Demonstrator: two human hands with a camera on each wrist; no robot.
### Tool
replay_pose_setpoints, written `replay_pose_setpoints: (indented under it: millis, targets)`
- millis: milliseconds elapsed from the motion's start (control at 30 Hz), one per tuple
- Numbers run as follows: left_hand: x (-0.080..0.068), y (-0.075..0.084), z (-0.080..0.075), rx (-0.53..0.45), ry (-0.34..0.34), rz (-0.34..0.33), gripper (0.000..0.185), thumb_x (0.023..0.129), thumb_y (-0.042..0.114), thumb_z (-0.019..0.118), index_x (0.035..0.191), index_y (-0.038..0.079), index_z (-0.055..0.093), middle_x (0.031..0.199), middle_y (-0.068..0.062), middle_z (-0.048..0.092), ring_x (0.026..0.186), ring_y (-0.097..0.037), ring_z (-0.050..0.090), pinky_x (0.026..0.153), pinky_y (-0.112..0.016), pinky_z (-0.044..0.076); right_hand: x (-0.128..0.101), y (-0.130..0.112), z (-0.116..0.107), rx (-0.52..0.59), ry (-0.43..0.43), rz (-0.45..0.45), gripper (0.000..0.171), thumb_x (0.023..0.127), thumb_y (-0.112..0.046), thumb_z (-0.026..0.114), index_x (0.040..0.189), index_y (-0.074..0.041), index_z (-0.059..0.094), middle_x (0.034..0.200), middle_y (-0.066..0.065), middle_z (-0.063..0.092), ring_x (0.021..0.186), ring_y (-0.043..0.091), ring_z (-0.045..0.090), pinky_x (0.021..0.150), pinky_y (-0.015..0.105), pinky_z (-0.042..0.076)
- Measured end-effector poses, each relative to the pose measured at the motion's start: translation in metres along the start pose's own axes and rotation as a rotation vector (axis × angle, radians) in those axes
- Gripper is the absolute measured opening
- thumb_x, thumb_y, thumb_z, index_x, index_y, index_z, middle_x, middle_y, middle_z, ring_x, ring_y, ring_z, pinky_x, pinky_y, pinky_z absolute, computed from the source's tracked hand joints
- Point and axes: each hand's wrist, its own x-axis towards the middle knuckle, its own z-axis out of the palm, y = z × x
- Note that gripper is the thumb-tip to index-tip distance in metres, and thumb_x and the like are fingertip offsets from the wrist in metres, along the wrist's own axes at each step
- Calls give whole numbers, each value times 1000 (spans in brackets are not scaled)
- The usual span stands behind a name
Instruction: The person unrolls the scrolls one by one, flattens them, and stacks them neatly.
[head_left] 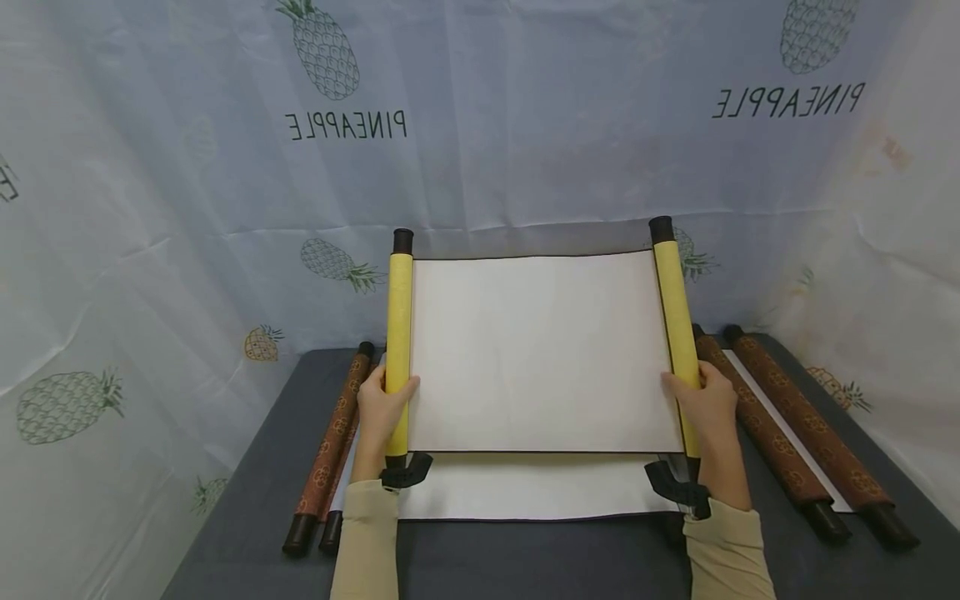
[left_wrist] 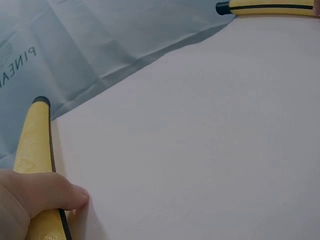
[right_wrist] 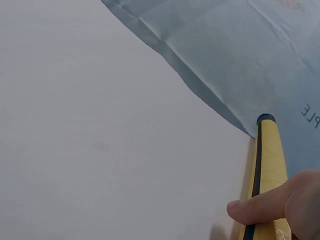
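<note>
A blank white scroll point(head_left: 540, 350) is held up, stretched between two yellow rollers with black end caps. My left hand point(head_left: 382, 408) grips the left yellow roller point(head_left: 399, 333) near its lower end, thumb point(left_wrist: 60, 195) lying across onto the paper side. My right hand point(head_left: 701, 400) grips the right yellow roller point(head_left: 675, 317) the same way, thumb point(right_wrist: 255, 207) over it. The white sheet point(left_wrist: 200, 130) fills both wrist views; the left roller point(left_wrist: 35, 150) and right roller point(right_wrist: 267, 170) show at their edges.
A dark grey table point(head_left: 525, 558) lies below. Another open scroll point(head_left: 525, 492) rests flat under the held one. Brown patterned rolls lie at the left point(head_left: 330, 442) and right point(head_left: 810, 433). A pale pineapple-print cloth point(head_left: 480, 125) hangs behind and around the sides.
</note>
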Motion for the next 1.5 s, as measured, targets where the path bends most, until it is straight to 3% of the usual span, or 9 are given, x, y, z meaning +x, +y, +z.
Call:
replay_pose_setpoints:
  millis: [167, 433, 833, 1100, 1500]
  targets:
    - [0, 1, 1, 11, -9, -7, 39, 87, 18, 69, 117, -2, 57, 93, -18, 59, 72, -19, 53, 61, -25, 42, 1, -1, -1, 9, -30, 26, 62, 96, -34, 49, 140, 7, 36, 121, 28, 49, 99, 37, 50, 75, 43, 44]
    - [-3, 7, 3, -48, -55, -73, 48, 95, 23, 57, 134, -1, 44, 98, -14, 53, 81, -20, 50, 67, -26, 39, 6, 3, 3, 16, -12, 44, 62, 96, -31, 47, 141, 9, 34, 121, 28, 48, 99, 37, 50, 75, 43, 44]
    - [-1, 3, 5, -26, -17, -50, 41, 93, 21, 56, 126, -2, 50, 87, -10, 51, 72, -17, 47, 62, -27, 38, 7, 6, 3, 38, -17, 90, 61, 93, -31, 48, 139, 8, 36, 115, 25, 48, 95, 33, 49, 69, 36, 42]
    - [-2, 1, 3, -17, -1, -31, 45, 83, 38, 73, 103, 2, 54, 76, -2, 46, 62, -13, 43, 58, -26, 39, 5, 8, 0, 4, -37, 49, 82, 83, -51, 68, 133, 7, 37, 103, 17, 45, 84, 23, 45, 60, 26, 38]
    - [-1, -1, 0, 25, 25, 7, 49, 75, 35, 81, 101, 0, 58, 75, -4, 51, 59, -12, 45, 54, -24, 41, 6, 11, -7, 6, 8, 12, 68, 84, -45, 70, 123, 5, 46, 89, 9, 47, 68, 13, 44, 55, 26, 40]
